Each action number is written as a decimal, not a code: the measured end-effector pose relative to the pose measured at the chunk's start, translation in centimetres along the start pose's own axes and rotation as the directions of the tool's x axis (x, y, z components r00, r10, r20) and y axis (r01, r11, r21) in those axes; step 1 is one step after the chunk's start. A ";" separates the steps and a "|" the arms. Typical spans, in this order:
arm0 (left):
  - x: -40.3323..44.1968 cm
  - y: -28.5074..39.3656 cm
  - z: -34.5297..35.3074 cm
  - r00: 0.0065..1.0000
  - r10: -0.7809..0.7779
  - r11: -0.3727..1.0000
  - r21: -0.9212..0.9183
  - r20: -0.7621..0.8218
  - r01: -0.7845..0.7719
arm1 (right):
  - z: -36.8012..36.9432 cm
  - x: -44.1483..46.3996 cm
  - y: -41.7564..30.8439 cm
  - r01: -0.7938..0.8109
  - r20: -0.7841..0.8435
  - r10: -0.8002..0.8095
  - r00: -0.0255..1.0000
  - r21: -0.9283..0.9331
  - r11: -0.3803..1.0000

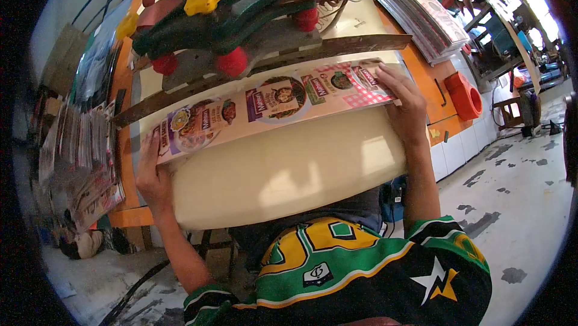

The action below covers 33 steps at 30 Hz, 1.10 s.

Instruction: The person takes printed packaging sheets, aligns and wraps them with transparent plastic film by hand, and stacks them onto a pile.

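A long printed sheet (241, 108) with food pictures and labels stretches across the pale work surface in front of me. My left hand (154, 175) grips its left end, fingers along the edge. At the right end, my right hand (407, 102) holds the sheet with the fingers over its top face. Just beyond the sheet's far edge runs a long brown metal bar (265, 76). Above that bar sits a machine with a dark green arm (241, 21), red round feet and yellow knobs. The undersides of both hands are hidden.
A cream board (289, 166) lies nearest my body. Stacked printed sheets stand at left (78, 145) and back right (424, 9). A red-orange cylindrical part (463, 97) and a hex key (443, 94) rest on the orange table's right side (426, 76).
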<state>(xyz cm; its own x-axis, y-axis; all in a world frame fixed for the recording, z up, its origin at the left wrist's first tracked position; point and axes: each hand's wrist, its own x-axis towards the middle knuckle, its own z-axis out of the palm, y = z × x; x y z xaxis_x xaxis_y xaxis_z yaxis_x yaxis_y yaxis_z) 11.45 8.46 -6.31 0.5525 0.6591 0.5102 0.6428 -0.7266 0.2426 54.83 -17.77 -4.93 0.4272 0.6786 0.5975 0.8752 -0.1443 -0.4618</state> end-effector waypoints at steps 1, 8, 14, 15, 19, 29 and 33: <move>0.0 0.0 -0.1 0.998 0.039 0.999 -0.014 -0.051 -0.040 | -0.3 -0.2 -0.1 -0.003 -0.006 0.003 1.000 -0.003 1.000; -0.7 -0.7 -1.0 0.977 0.155 0.988 0.007 -0.145 -0.156 | -1.0 0.0 0.5 0.150 -0.313 -0.113 0.943 0.095 0.984; -0.8 -0.7 -1.3 0.934 0.274 0.961 0.023 -0.230 -0.276 | -0.8 0.5 0.8 0.122 -0.374 0.018 0.927 0.345 0.931; -0.8 -0.7 -1.5 0.934 0.274 0.961 0.028 -0.231 -0.275 | -0.9 0.4 0.9 0.125 -0.375 0.017 0.927 0.348 0.929; -0.7 -0.4 -2.1 0.915 0.323 0.945 0.133 -0.241 -0.298 | -2.2 -0.3 2.4 -0.188 0.013 0.366 0.930 0.876 0.445; -0.7 -0.6 -1.9 0.916 0.201 0.974 0.173 -0.348 -0.148 | -2.7 -1.3 3.1 -0.404 0.250 0.424 0.871 0.855 0.326; -0.6 -0.8 -1.0 0.890 0.102 0.994 0.068 -0.444 -0.080 | -3.0 -1.3 3.1 -0.334 0.171 0.409 0.897 0.868 0.369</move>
<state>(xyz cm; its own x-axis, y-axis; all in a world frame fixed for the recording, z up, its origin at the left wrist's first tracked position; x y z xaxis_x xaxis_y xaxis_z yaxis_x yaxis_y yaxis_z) 10.08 8.50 -6.00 0.3219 0.4262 0.8454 0.6308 -0.7624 0.1442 57.67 -21.28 -5.15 0.7017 0.6727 0.2347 -0.0169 0.3450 -0.9384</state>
